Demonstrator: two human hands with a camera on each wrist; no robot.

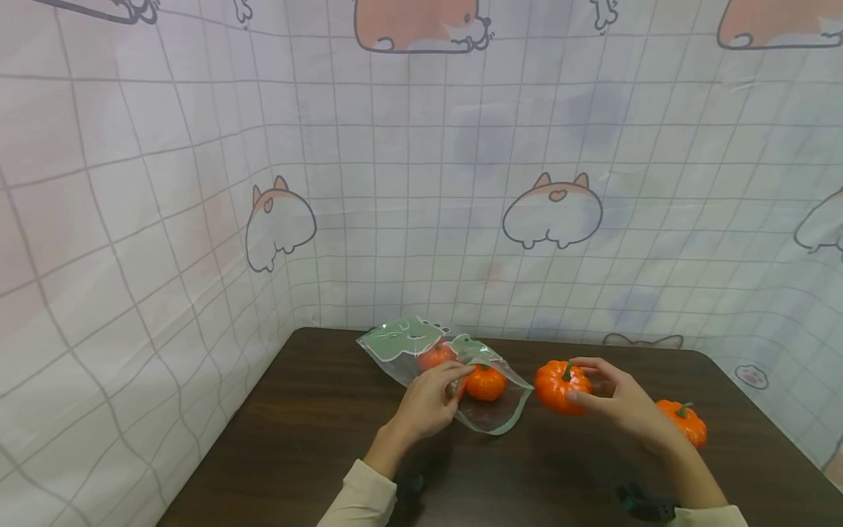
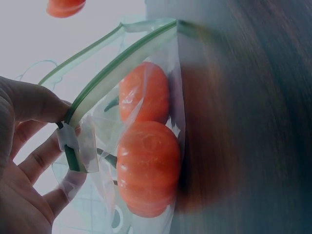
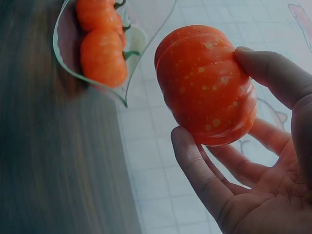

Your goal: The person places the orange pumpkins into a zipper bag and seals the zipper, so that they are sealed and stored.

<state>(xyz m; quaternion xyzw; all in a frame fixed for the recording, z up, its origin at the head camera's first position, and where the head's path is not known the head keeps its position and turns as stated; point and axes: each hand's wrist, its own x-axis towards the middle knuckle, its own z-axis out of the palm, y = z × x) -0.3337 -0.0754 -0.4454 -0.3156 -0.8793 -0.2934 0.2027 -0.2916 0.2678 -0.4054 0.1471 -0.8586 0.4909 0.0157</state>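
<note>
My left hand point(image 1: 431, 399) pinches the rim of a clear zip bag point(image 2: 105, 87) with a green seal, next to its white slider point(image 2: 67, 136). The bag's mouth gapes toward the right. Inside lie small orange toy pumpkins; one pumpkin point(image 1: 486, 383) sits near the mouth and another pumpkin point(image 1: 436, 356) lies deeper. My right hand point(image 1: 626, 402) holds a third pumpkin point(image 3: 204, 85) between thumb and fingers, raised over the table just right of the bag's mouth. Yellowish specks dot its orange skin, and its green stem point(image 1: 567, 371) shows in the head view.
One more pumpkin point(image 1: 685, 423) rests on the dark wooden table point(image 1: 283, 439), right of my right hand and partly behind the forearm. A white gridded curtain point(image 1: 421, 256) with cartoon dogs hangs at the back and sides of the table.
</note>
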